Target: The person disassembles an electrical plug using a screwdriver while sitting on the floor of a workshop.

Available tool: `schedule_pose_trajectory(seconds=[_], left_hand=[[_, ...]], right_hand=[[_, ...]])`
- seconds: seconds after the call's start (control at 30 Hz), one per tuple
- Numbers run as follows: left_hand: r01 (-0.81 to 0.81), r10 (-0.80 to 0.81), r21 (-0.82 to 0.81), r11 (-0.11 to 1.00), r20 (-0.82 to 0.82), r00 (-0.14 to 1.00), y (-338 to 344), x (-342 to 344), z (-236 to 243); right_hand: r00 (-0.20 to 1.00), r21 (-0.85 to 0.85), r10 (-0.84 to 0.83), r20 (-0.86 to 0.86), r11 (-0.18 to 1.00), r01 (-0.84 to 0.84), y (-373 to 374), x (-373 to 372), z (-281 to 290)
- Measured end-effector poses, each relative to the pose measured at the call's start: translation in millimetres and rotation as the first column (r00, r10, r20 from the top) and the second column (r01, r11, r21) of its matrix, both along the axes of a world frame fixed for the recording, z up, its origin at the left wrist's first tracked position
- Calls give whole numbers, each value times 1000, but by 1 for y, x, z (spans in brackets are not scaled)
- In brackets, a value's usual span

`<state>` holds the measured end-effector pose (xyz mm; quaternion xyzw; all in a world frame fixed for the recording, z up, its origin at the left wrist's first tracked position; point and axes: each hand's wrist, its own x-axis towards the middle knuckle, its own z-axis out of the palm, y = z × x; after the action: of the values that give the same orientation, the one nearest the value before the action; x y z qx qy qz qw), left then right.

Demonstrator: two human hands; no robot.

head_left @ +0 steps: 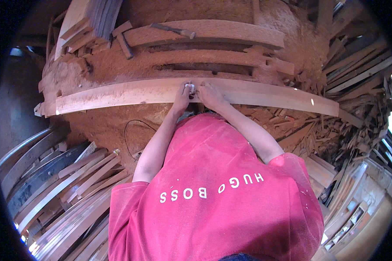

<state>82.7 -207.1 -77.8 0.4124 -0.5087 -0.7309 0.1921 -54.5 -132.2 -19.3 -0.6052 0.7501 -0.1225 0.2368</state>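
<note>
**Left hand (182,97) and right hand (210,95) over a long plank (265,93)**

At upper centre, the left grips a small white object (190,88); the right is curled, its grip unclear. The plank crosses the frame's upper half. Beyond lie a hammer (125,46), upper left, and a slim tool (169,29), upper centre.

Pinkish-red shirt (222,226) amid rust-brown sawdust (298,41)

White lettering (202,192) crosses the shirt, which is also flecked with pale specks. The long plank (265,93) is a light pinkish tan, dotted with bright white spots of light toward its right end. A small white item (190,87) shows against it. The far beam (231,31) is reddish brown; the stacked boards (77,24) at upper left go from tan to grey in stripes. The thin cable (125,130) is dark.
</note>
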Motion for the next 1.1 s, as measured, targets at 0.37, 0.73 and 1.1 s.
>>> schedule_pose_trajectory(seconds=[0.37, 0.73, 1.1], left_hand=[[-57, 85, 263, 963, -97, 992, -3, 0, -8], [-68, 229, 575, 815, -212, 950, -3, 4, -1], [-86, 175, 429, 899, -173, 969, -2, 18, -9]], right_hand=[[991, 47, -133, 14, 990, 132, 1, -8, -9], [955, -45, -122, 269, 989, 139, -8, 4, 12], [829, 10, -199, 523, 974, 227, -5, -4, -1]])
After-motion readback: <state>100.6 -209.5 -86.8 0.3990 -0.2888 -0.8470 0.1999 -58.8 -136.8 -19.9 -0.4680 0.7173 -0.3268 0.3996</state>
